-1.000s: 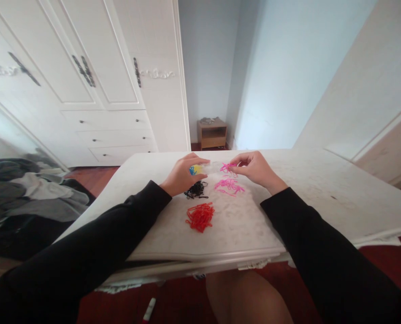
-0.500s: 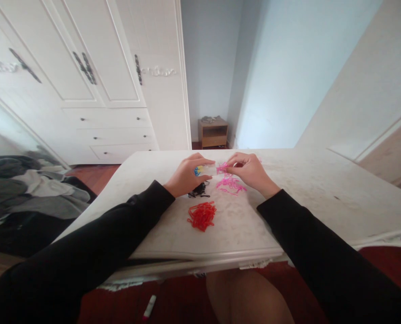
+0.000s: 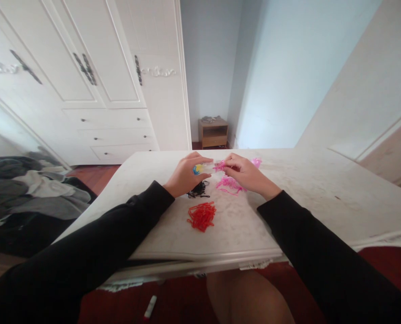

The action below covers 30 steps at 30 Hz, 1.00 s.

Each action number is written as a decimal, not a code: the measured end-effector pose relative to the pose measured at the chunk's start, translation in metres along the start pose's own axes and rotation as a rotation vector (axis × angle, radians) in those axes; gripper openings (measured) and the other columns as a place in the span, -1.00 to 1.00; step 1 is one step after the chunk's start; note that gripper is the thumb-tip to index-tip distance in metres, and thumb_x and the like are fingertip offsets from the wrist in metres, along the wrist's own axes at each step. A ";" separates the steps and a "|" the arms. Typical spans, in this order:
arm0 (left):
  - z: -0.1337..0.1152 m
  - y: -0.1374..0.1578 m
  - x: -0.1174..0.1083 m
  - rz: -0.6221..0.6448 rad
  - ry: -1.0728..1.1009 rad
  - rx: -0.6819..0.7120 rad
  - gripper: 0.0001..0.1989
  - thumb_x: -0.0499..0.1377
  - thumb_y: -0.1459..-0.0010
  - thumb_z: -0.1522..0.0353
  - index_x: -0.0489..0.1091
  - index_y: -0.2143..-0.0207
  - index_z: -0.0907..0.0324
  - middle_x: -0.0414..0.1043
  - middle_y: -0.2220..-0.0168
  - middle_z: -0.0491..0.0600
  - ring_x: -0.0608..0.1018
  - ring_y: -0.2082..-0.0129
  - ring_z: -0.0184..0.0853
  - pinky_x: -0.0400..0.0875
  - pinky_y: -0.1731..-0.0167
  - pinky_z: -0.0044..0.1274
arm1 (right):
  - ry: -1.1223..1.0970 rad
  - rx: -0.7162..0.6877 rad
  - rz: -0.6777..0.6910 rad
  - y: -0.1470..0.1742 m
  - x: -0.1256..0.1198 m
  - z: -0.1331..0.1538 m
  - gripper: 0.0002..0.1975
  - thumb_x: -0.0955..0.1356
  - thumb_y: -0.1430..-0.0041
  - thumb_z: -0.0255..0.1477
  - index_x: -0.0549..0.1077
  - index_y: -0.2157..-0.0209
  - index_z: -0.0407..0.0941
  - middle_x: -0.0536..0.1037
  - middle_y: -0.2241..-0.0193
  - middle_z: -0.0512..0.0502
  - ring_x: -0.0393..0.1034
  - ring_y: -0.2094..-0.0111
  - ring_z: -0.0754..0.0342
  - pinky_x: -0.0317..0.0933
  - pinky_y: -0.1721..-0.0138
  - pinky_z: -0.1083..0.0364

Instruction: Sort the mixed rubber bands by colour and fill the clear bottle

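Observation:
My left hand [image 3: 186, 176] is closed around a clear container [image 3: 207, 168], lying on its side, with blue and yellow pieces [image 3: 198, 169] inside. My right hand [image 3: 245, 173] pinches a small bunch of pink loop-like pieces [image 3: 219, 166] at the container's right end. Whether they are inside its mouth cannot be told. Just below the right fingers lies a pile of pink pieces [image 3: 230, 185]. A black pile [image 3: 198, 191] sits under my left hand, partly covered by it. Nearer to me is a heap of red loop-like pieces [image 3: 202, 217].
Everything rests on a white table [image 3: 308, 193] with a worn front edge. Something pink [image 3: 256, 162] shows behind my right hand. Clothes [image 3: 34, 193] are heaped at left, and a white marker-like tube [image 3: 150, 307] lies on the floor. A white wardrobe [image 3: 119, 90] stands beyond.
My right hand has shifted slightly left with the pink pieces, closer to the container. More of the pink thing behind that hand shows. The left hand has barely moved.

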<state>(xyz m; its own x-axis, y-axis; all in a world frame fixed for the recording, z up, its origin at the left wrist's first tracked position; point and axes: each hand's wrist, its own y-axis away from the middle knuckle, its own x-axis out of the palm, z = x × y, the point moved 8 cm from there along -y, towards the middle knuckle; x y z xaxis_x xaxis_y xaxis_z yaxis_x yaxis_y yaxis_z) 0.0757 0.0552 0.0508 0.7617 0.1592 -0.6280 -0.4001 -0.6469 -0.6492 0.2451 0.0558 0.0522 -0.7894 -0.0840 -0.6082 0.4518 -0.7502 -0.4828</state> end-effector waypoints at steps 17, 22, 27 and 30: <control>-0.006 -0.001 -0.004 -0.048 0.040 0.032 -0.64 0.44 -0.09 0.38 0.56 0.03 0.15 0.56 0.17 0.01 0.56 0.16 -0.26 0.48 0.06 -0.35 | -0.086 0.022 -0.295 0.004 -0.019 0.006 -0.90 0.46 -0.15 -0.34 0.62 0.37 -0.08 0.60 0.34 -0.11 0.47 0.29 0.00 0.33 0.21 -0.01; -0.008 -0.002 -0.004 -0.049 0.048 0.049 -0.64 0.43 -0.11 0.38 0.55 0.02 0.16 0.58 0.15 0.01 0.56 0.13 -0.26 0.48 0.05 -0.35 | -0.170 0.077 -0.323 0.007 -0.017 0.004 -0.86 0.45 -0.18 -0.32 0.52 0.28 -0.08 0.61 0.34 -0.09 0.49 0.27 -0.01 0.33 0.22 0.01; -0.006 -0.001 -0.005 -0.062 0.059 0.020 -0.64 0.42 -0.12 0.39 0.54 0.02 0.15 0.59 0.11 0.01 0.57 0.13 -0.27 0.48 0.04 -0.35 | 0.004 0.000 -0.293 0.008 -0.018 0.021 -0.89 0.35 -0.26 -0.46 0.55 0.28 -0.07 0.59 0.30 -0.08 0.43 0.30 0.04 0.27 0.25 0.04; -0.007 -0.001 -0.006 -0.072 0.068 0.020 -0.64 0.41 -0.12 0.39 0.53 0.01 0.14 0.59 0.10 0.02 0.57 0.13 -0.28 0.48 0.04 -0.35 | 0.103 -0.095 -0.282 0.008 -0.018 0.032 -0.80 0.31 -0.27 -0.51 0.59 0.28 -0.06 0.55 0.26 -0.10 0.39 0.26 0.02 0.26 0.25 0.02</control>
<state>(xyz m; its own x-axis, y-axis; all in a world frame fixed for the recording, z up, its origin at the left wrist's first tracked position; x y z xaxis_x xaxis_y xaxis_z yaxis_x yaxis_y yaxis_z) 0.0750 0.0501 0.0579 0.8213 0.1538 -0.5494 -0.3523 -0.6208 -0.7003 0.2500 0.0307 0.0796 -0.8450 0.1896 -0.4999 0.2612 -0.6695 -0.6954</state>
